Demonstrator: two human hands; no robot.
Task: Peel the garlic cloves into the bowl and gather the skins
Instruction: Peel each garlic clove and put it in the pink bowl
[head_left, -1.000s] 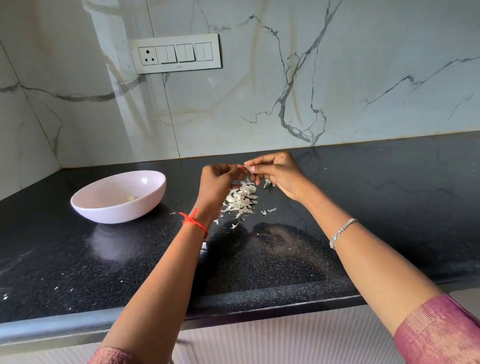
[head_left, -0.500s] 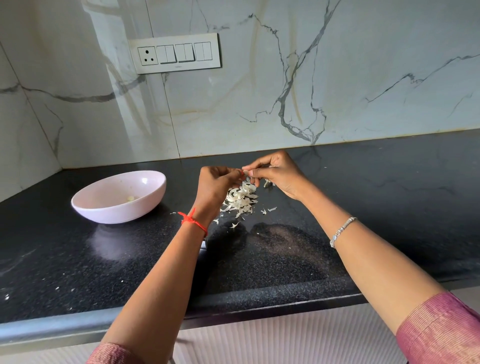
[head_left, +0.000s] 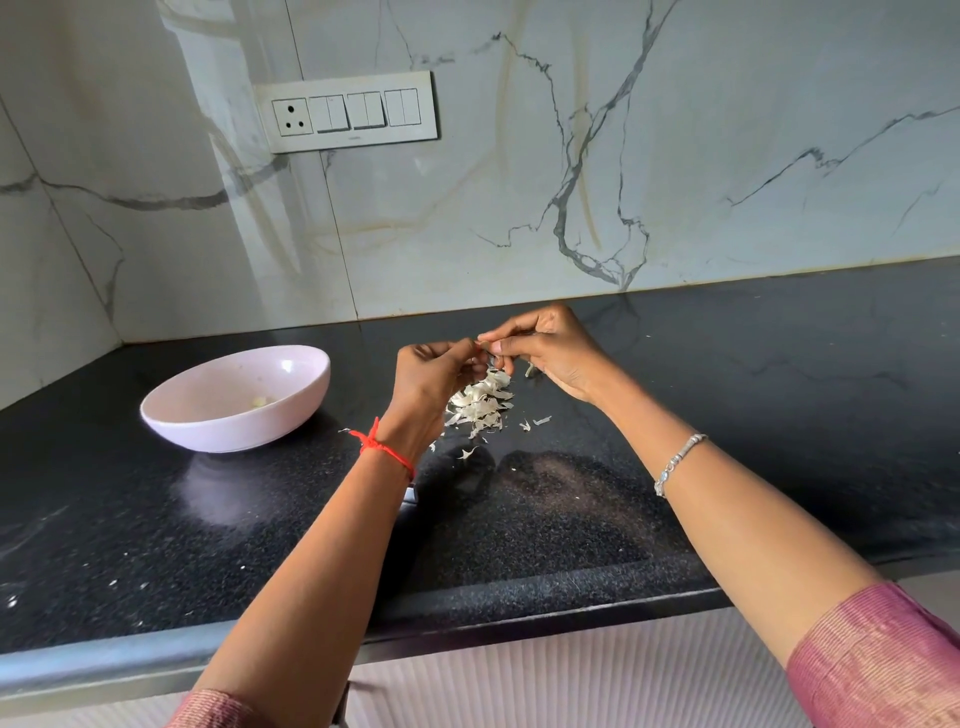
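at the speckled black stone counter (head_left: 727, 441): fingertips together

above it, the left hand (head_left: 431, 379) and right hand (head_left: 550, 353) meet fingertip to fingertip, both pinching a small garlic clove (head_left: 487, 352) that their fingers mostly hide. just beneath them lies a loose heap of white papery garlic skins (head_left: 480, 402), with a few scraps beside it. well to the left stands a pale pink round bowl (head_left: 301, 410) with a peeled yellowish clove (head_left: 261, 401) on its bottom.
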